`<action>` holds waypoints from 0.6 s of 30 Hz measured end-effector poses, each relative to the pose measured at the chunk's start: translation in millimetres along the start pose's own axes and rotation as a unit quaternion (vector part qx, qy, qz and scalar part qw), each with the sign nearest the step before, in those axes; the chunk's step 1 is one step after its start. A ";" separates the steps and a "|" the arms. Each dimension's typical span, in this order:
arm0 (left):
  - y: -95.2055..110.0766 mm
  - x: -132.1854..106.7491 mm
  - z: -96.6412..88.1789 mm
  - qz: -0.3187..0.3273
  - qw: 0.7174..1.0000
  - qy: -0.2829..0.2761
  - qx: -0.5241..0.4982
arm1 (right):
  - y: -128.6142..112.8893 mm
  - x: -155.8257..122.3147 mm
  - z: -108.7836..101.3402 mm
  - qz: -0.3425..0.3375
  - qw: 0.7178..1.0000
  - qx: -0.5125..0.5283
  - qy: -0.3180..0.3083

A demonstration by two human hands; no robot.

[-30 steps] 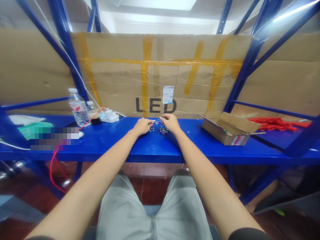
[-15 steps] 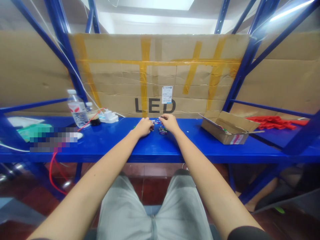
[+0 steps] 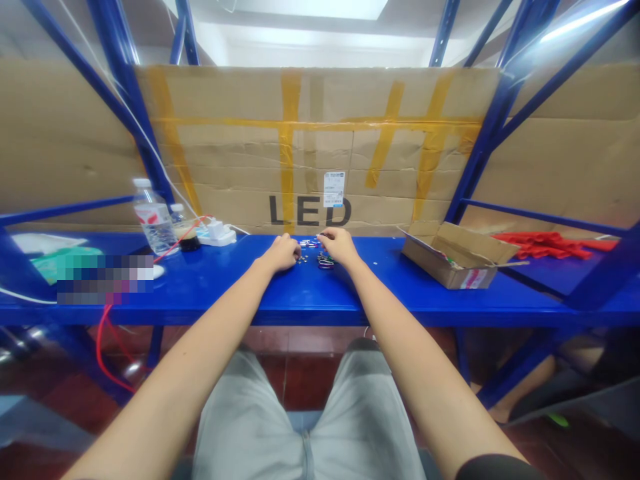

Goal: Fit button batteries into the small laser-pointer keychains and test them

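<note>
My left hand rests low over the blue tabletop, fingers curled. Small shiny metal pieces lie right at its fingertips. Across from it, my right hand has thumb and fingers pinched together, and whatever they grip is too small to name. Between the hands, toward the back, is a group of small silvery and bluish pieces. Under my right hand sits a little heap of clip-like metal loops, some coloured. The far fingers of both hands are hidden.
An open cardboard box stands to the right, with red material beyond it. At left are a water bottle, a dark-filled small bottle, a white power strip and a red cable. A large cardboard sheet backs the table.
My left hand has shifted a little left, away from the pieces, so more of them show between the hands. The right hand has hardly moved.
</note>
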State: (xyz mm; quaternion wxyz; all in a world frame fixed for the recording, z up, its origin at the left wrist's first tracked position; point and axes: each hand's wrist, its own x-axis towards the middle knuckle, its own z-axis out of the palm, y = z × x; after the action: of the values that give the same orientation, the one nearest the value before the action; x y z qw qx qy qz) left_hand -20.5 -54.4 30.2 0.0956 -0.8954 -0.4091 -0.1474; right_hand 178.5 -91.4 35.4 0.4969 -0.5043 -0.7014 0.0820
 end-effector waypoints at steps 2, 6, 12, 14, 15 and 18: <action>-3.0 0.2 1.2 -0.015 1.000 -0.001 -0.009 | 1.0 0.3 0.2 -0.005 1.000 -0.003 0.000; -8.4 -0.1 4.4 -0.036 0.999 0.004 -0.028 | 0.3 -0.2 -0.4 -0.007 1.000 0.003 -0.002; -13.3 3.0 1.9 -0.089 0.986 0.103 -0.094 | -0.9 -1.0 -1.3 -0.003 1.000 0.001 0.000; -13.7 4.3 -3.1 -0.131 0.967 0.160 -0.149 | 0.5 -0.5 -0.6 -0.003 1.000 0.007 0.002; -14.1 4.8 -5.8 -0.156 0.954 0.187 -0.177 | 1.4 -0.1 -0.1 -0.004 1.000 0.011 0.002; -17.7 5.1 -11.6 -0.234 0.913 0.239 -0.233 | 3.8 0.7 1.0 -0.004 1.000 0.018 0.001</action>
State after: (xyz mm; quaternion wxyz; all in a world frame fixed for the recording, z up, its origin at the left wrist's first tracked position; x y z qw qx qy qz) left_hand -32.9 -42.7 43.7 -0.0580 -0.7087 -0.5259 -0.4668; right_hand 180.1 -88.7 33.0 0.5068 -0.4924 -0.7016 0.0915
